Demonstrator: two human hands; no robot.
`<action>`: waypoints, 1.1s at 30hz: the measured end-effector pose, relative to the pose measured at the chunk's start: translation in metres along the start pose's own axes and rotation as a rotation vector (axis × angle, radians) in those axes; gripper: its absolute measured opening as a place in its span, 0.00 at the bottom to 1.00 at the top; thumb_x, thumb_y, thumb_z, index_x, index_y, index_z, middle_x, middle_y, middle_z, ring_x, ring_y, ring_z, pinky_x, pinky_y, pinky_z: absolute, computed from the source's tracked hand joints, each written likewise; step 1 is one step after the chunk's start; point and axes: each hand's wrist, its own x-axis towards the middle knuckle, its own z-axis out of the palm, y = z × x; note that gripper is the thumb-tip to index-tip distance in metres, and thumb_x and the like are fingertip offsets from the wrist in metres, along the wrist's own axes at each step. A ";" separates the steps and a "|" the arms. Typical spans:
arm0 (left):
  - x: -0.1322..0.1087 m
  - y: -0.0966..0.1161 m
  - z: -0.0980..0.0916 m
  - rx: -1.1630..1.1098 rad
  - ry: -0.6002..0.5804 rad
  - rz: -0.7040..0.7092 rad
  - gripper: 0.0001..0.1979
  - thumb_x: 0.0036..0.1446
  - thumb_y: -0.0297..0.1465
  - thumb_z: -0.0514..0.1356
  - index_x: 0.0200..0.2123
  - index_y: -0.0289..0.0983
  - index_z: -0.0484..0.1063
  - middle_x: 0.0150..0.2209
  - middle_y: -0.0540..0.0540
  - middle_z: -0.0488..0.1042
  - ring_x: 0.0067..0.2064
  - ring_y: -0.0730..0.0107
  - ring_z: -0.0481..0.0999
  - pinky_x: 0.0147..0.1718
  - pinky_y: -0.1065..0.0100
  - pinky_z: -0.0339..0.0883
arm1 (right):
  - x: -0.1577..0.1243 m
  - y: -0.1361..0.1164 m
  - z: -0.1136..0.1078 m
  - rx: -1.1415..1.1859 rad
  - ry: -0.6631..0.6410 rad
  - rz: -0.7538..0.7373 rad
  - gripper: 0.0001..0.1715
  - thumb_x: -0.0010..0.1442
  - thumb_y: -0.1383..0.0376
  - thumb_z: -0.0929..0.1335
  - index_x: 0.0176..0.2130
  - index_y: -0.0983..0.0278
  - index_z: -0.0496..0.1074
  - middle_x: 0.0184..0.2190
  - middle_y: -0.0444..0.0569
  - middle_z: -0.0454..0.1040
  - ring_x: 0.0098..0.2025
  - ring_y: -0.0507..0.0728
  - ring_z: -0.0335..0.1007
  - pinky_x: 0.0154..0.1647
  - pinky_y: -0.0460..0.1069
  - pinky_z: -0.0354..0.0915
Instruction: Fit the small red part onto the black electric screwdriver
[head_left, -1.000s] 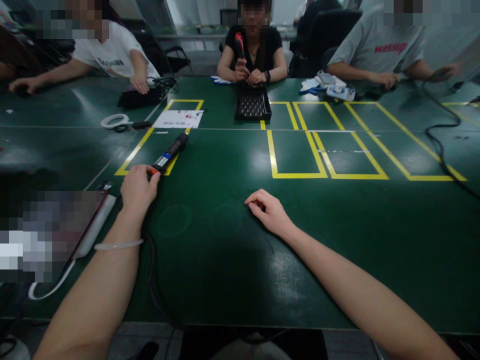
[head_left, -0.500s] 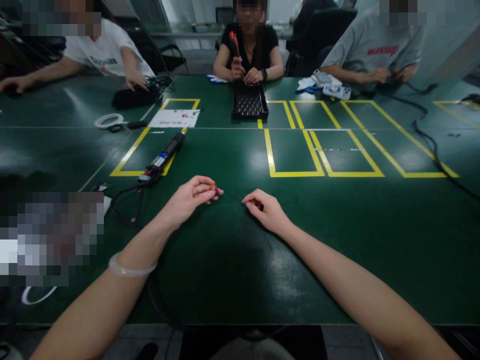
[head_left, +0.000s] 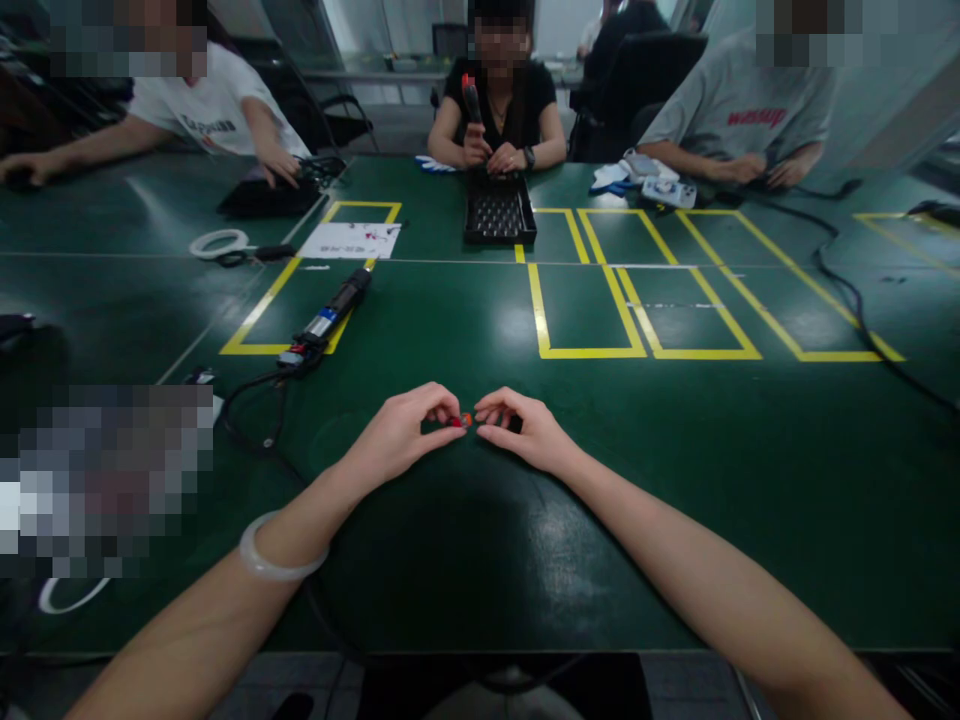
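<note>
My left hand (head_left: 397, 432) pinches a small red and orange part (head_left: 466, 420) between thumb and fingers, a little above or on the green table. It is too small to tell its exact kind. My right hand (head_left: 531, 428) is just right of the part, fingers curved and thumb apart from them, with nothing visible between. Its fingertips come very close to the part; whether they touch it I cannot tell.
An electric screwdriver (head_left: 327, 318) with a cable lies ahead on the left, near a white paper sheet (head_left: 352, 240). Yellow tape (head_left: 592, 353) marks rectangles on the table (head_left: 720, 480). Across it, a co-worker holds a red-tipped tool (head_left: 471, 97) behind a black tray (head_left: 499, 238).
My left hand has moved right and nearer to me, turning the small part toward my right hand. My right hand's fingers have spread apart. The hands are now almost together.
</note>
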 end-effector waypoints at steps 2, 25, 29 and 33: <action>-0.001 0.000 0.003 0.072 -0.036 0.061 0.08 0.60 0.37 0.61 0.37 0.39 0.71 0.36 0.47 0.73 0.38 0.67 0.74 0.37 0.66 0.67 | 0.000 -0.001 0.002 -0.010 -0.030 -0.013 0.10 0.60 0.64 0.71 0.43 0.63 0.71 0.38 0.46 0.76 0.37 0.52 0.71 0.37 0.47 0.65; -0.010 -0.096 -0.083 0.762 0.447 -0.523 0.29 0.59 0.45 0.60 0.57 0.33 0.66 0.54 0.32 0.68 0.55 0.45 0.67 0.52 0.53 0.62 | -0.002 0.000 0.005 0.032 -0.015 0.041 0.05 0.59 0.66 0.70 0.37 0.63 0.70 0.29 0.42 0.69 0.29 0.50 0.64 0.30 0.46 0.62; -0.022 -0.122 -0.100 0.756 0.380 -0.736 0.37 0.57 0.52 0.58 0.61 0.32 0.63 0.55 0.30 0.68 0.54 0.44 0.69 0.47 0.54 0.64 | -0.002 0.001 0.005 0.028 -0.015 0.038 0.05 0.59 0.66 0.70 0.37 0.63 0.70 0.29 0.42 0.69 0.28 0.50 0.64 0.30 0.46 0.61; -0.024 -0.137 -0.106 0.710 0.270 -0.851 0.38 0.57 0.57 0.54 0.61 0.35 0.64 0.51 0.33 0.72 0.49 0.47 0.72 0.42 0.58 0.64 | -0.002 0.001 0.005 0.030 -0.016 0.038 0.05 0.59 0.67 0.70 0.37 0.63 0.70 0.29 0.42 0.69 0.28 0.50 0.63 0.30 0.46 0.61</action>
